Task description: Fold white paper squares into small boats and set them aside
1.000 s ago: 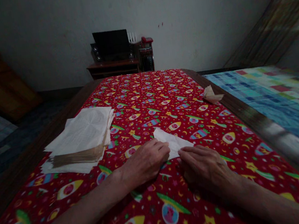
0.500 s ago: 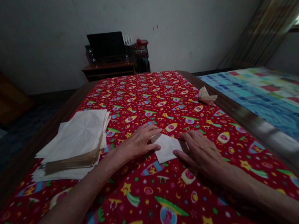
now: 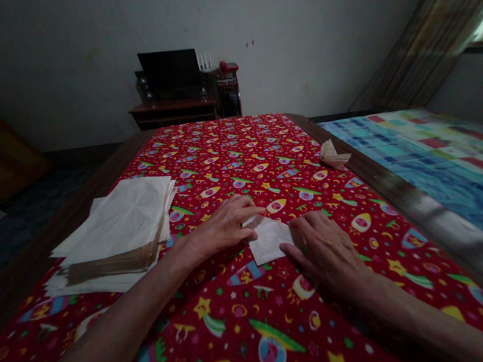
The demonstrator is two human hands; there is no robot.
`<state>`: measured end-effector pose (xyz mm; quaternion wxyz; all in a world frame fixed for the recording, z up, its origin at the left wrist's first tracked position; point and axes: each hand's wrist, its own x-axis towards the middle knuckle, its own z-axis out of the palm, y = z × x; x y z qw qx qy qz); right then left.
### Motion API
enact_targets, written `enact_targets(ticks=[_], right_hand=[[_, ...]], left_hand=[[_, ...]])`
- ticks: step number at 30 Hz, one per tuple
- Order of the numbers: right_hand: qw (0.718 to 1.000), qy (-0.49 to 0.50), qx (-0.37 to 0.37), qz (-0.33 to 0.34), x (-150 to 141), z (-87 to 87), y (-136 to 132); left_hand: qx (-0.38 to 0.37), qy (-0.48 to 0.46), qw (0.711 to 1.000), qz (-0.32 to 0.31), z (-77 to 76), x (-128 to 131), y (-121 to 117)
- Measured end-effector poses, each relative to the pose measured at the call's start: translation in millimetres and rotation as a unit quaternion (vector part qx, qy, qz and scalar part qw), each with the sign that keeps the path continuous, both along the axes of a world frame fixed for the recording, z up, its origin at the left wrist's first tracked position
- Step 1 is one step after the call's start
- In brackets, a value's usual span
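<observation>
A small folded sheet of white paper (image 3: 268, 242) lies on the red patterned tablecloth (image 3: 241, 181) in front of me. My left hand (image 3: 231, 221) has the paper's upper left corner between thumb and fingers, and that corner is slightly raised. At the paper's right edge is my right hand (image 3: 322, 244), its thumb on top and its fingers curled at the far side. To the left lies a stack of white paper sheets (image 3: 125, 215), the top one marked with creases. A folded paper piece (image 3: 334, 155) stands near the table's right edge.
Dark wood edges (image 3: 386, 184) border the cloth on both sides. Beyond the far end stand a black monitor (image 3: 170, 71) with speakers and a red telephone (image 3: 228, 66). A bed with a blue checked cover (image 3: 401, 164) is on the right.
My left fingers have closed further on the paper's upper left corner. My right hand stays at the right edge with only a slight shift. The view has tilted a little.
</observation>
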<state>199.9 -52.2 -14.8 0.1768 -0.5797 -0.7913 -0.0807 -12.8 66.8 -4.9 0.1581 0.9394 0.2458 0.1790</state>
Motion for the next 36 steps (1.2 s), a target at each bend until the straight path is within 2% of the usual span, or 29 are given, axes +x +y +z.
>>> enact_targets(ticks=[3, 7, 13, 19, 23, 31, 36], right_hand=[[1.000, 0.015, 0.017, 0.002, 0, -3.3, -2], [0.996, 0.075, 0.043, 0.020, 5, -18.4, -1], [0.993, 0.118, 0.000, 0.008, 16, -35.3, 12], [0.992, 0.122, 0.002, 0.014, 13, -25.3, 15], [0.989, 0.142, -0.030, 0.023, 5, -17.3, 12], [0.986, 0.159, -0.042, 0.028, 4, -15.3, 7], [0.989, 0.141, 0.030, 0.038, 4, -17.5, 8]], left_hand=[[-0.028, 0.017, 0.999, 0.010, 0.8, 0, 0], [-0.091, 0.030, 0.994, 0.051, 3.1, 3, -1], [-0.133, -0.001, 0.987, 0.087, -0.7, 7, 0], [-0.129, -0.031, 0.986, 0.102, -2.2, 10, -2], [-0.137, -0.055, 0.985, 0.087, -6.6, 9, 0], [-0.107, -0.110, 0.986, 0.058, -12.9, 0, -1], [-0.094, -0.119, 0.988, 0.024, -13.8, -2, -2]])
